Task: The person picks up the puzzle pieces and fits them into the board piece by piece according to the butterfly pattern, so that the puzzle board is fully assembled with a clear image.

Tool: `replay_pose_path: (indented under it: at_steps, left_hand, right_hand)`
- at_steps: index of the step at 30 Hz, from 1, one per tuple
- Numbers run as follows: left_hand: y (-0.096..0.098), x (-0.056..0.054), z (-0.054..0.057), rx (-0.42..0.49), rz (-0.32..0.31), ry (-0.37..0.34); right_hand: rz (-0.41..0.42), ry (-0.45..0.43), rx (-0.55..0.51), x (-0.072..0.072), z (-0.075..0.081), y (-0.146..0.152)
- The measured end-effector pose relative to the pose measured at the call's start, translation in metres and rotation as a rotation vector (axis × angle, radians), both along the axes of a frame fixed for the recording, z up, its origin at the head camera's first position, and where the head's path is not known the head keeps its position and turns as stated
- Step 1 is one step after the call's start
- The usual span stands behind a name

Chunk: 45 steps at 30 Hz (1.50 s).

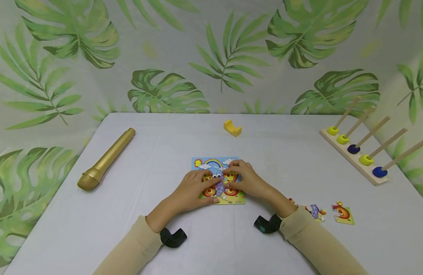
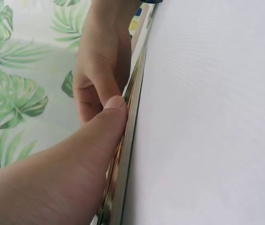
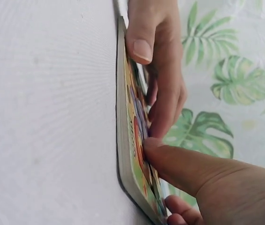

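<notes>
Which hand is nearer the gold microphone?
Left. The left hand is on the left part of the butterfly jigsaw puzzle, right of the gold microphone; the right hand is farther right, at the puzzle's right side.

One puzzle board [image 1: 239, 199], at least two loose pieces [image 1: 344, 217], one microphone [image 1: 108, 158], one block [image 1: 233, 130], five pegs [image 1: 373, 132], five beads [image 1: 354, 149].

Head view looks down from above; close wrist views share the puzzle [image 1: 220, 191] sidelong.
</notes>
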<state>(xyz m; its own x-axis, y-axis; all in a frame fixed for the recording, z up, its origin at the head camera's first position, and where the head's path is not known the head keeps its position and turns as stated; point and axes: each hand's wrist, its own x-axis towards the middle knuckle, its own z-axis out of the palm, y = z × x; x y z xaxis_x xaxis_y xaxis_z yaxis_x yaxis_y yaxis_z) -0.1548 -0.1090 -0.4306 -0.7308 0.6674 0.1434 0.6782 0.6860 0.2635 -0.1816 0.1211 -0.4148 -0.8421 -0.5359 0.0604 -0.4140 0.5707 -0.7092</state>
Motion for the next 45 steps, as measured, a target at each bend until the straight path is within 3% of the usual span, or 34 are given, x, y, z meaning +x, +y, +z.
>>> replay_pose_path:
  at_steps: [10, 22, 25, 34, 41, 45]
  left_hand:
    - [0.002, 0.003, 0.002, -0.015, 0.022, -0.03]
    - [-0.001, 0.005, 0.004, 0.025, 0.02, -0.044]
    - [-0.008, 0.006, 0.004, 0.066, 0.031, -0.063]
    - [-0.047, 0.017, 0.006, 0.104, 0.165, -0.162]
    - [-0.057, 0.019, 0.003, 0.142, 0.161, -0.173]
    - [-0.056, 0.017, 0.001, 0.152, 0.157, -0.165]
  right_hand:
    - [0.115, -0.078, -0.041, -0.005, 0.003, 0.017]
    - [0.126, -0.001, 0.027, -0.009, -0.002, 0.019]
    - [0.126, 0.009, 0.026, -0.008, -0.003, 0.02]
    - [0.119, 0.007, 0.013, -0.007, -0.004, 0.018]
    - [0.105, -0.059, 0.008, -0.006, 0.004, 0.019]
    - [0.089, -0.099, -0.037, 0.0, 0.02, 0.024]
